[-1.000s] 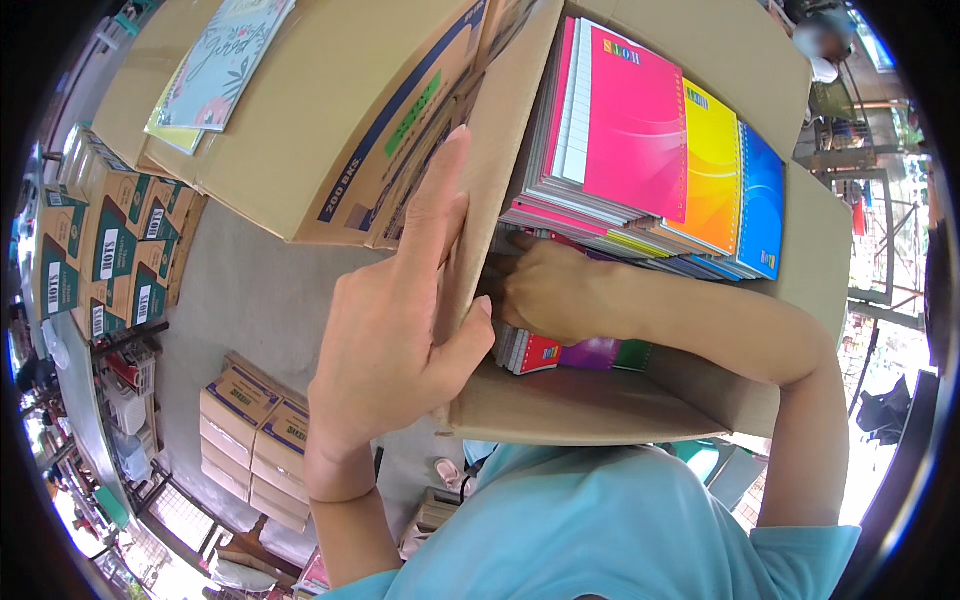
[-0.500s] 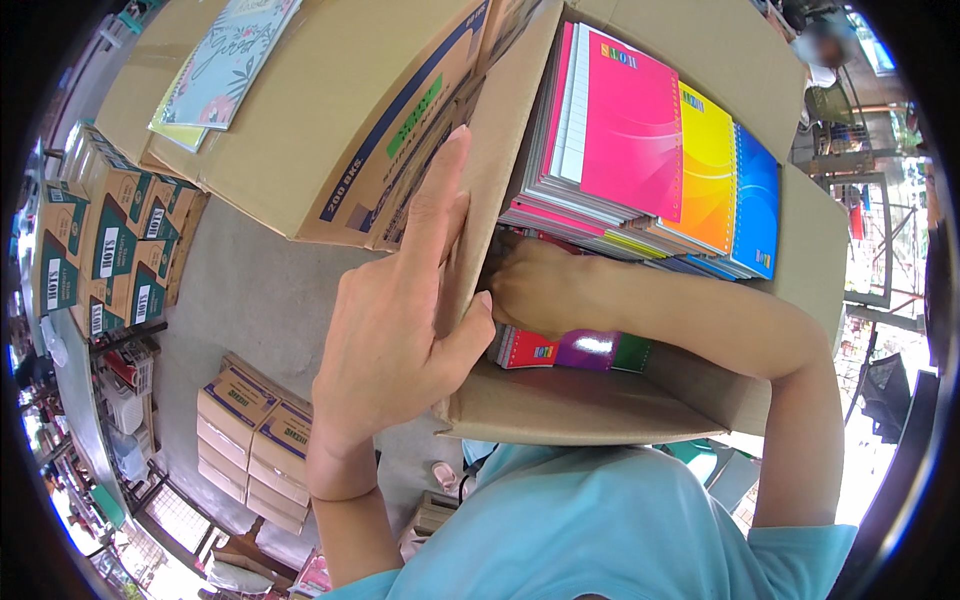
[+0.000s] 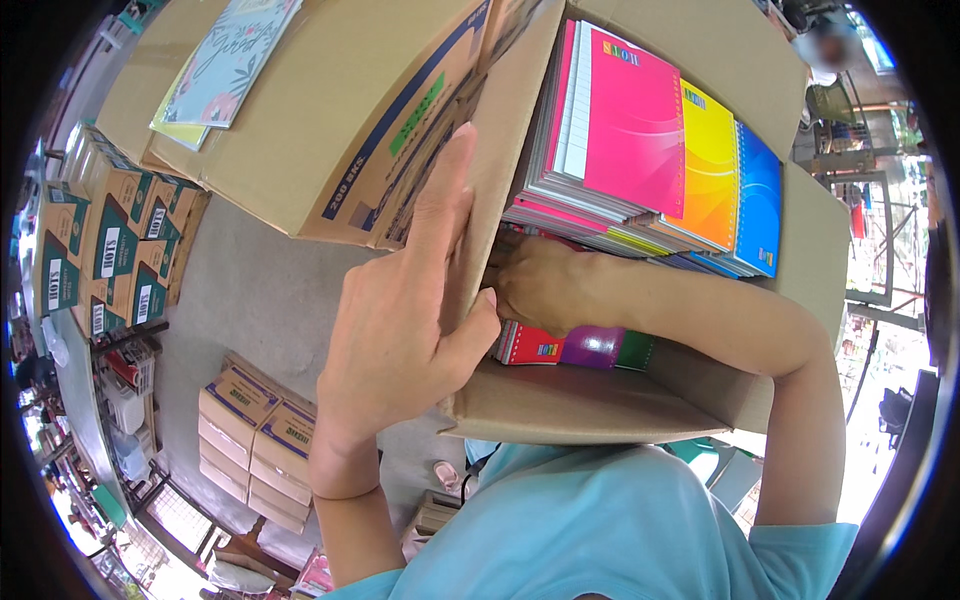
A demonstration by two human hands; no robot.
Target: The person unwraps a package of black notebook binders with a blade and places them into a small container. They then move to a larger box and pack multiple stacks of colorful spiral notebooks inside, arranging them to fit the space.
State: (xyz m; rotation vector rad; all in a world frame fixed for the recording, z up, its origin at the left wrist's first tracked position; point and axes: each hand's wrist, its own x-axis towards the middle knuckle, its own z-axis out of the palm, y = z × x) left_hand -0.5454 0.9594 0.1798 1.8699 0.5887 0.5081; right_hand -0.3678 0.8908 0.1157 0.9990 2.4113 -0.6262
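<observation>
An open cardboard box [image 3: 590, 405] stands in front of me, packed with spiral notebooks. Pink [image 3: 632, 125], yellow-orange [image 3: 708, 170] and blue notebooks [image 3: 757, 200] top the high stacks in its far part. On the near side, a lower row shows red [image 3: 530, 345], purple [image 3: 592, 349] and green notebooks [image 3: 634, 351]. My left hand [image 3: 400, 330] grips the box's left wall, index finger stretched along the outside and thumb over the rim. Deep inside, by that wall, my right hand [image 3: 545, 285] is curled beside the stacks; its fingertips are in shadow, so what they hold is hidden.
Left of the open box is a large closed carton [image 3: 270, 130] with thin floral-covered notebooks [image 3: 232, 65] on top. Stacked cartons [image 3: 120, 240] stand farther left, and more cartons [image 3: 255, 430] rest on the grey floor. A person [image 3: 828, 55] is at the far right.
Both hands stay in nearly the same place. My right hand has shifted very slightly to the right inside the box.
</observation>
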